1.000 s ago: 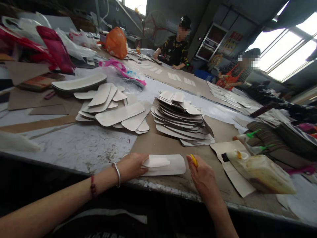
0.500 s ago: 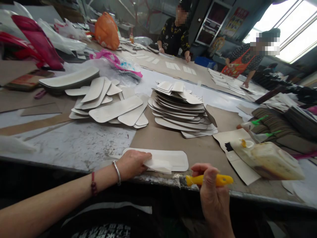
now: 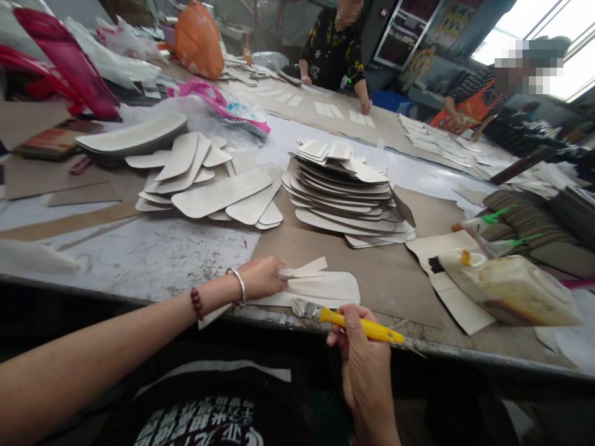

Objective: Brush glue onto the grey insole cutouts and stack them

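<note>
Two bare hands are showing in the head view, both at the lower centre of the frame. The left hand (image 3: 263, 277) is pinching a thin white strip (image 3: 312, 267) between closely drawn fingers, over the left part of a white panel (image 3: 337, 286). This panel is lying near the front edge of the desk (image 3: 204, 244). The right hand (image 3: 367, 347) is gripping a yellow-handled brush (image 3: 332, 318), fingers wrapped about the handle. Its bristles are pointing left at the panel's lower edge; contact cannot be confirmed. A stack of panels (image 3: 344, 201) is standing at mid-frame, and a loose pile (image 3: 223, 193) is lying to its left. A stained plastic container (image 3: 530, 291) is resting at the right of the frame. Two co-workers, one in a black patterned top (image 3: 330, 52), one in an orange apron (image 3: 469, 106), are appearing along the top.
</note>
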{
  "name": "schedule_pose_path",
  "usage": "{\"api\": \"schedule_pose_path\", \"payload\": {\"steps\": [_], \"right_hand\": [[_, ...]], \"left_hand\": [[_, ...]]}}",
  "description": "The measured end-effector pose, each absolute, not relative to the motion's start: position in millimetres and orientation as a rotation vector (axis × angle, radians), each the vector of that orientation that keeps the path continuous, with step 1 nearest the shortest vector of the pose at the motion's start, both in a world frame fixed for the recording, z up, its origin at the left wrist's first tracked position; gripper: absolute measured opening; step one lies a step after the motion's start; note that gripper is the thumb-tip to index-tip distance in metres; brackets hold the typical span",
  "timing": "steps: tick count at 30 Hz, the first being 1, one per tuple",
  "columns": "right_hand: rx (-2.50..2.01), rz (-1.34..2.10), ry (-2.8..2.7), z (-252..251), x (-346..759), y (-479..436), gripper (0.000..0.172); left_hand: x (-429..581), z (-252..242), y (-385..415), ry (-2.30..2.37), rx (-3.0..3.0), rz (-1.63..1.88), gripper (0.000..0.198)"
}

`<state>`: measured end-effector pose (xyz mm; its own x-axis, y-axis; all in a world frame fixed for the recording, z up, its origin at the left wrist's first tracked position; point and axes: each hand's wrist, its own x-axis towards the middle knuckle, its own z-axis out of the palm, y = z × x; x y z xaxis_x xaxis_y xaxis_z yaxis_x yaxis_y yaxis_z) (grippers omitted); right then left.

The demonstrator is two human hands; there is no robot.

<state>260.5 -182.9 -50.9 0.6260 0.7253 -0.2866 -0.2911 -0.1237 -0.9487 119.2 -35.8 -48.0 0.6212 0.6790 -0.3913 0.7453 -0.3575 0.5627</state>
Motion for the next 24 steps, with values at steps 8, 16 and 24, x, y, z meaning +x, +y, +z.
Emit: {"api": "schedule_pose_path", "payload": {"steps": [8, 16, 24], "right_hand": [[-1.340, 0.962, -0.213, -62.0, 242.6, -178.4, 0.031], [-1.603, 0.577, -0.401, -77.1, 240.0, -187.1, 0.034], [-1.511, 0.630, -0.437, -82.3, 214.5, -185.9, 0.028]], "left_hand": [[123.0, -43.3, -30.3, 1.102, 2.068, -0.143, 0.016], [123.8, -44.8, -28.2, 1.116, 2.039, -0.176, 0.016], [123.9, -45.2, -27.2, 1.118, 2.047, -0.199, 0.015]]}}
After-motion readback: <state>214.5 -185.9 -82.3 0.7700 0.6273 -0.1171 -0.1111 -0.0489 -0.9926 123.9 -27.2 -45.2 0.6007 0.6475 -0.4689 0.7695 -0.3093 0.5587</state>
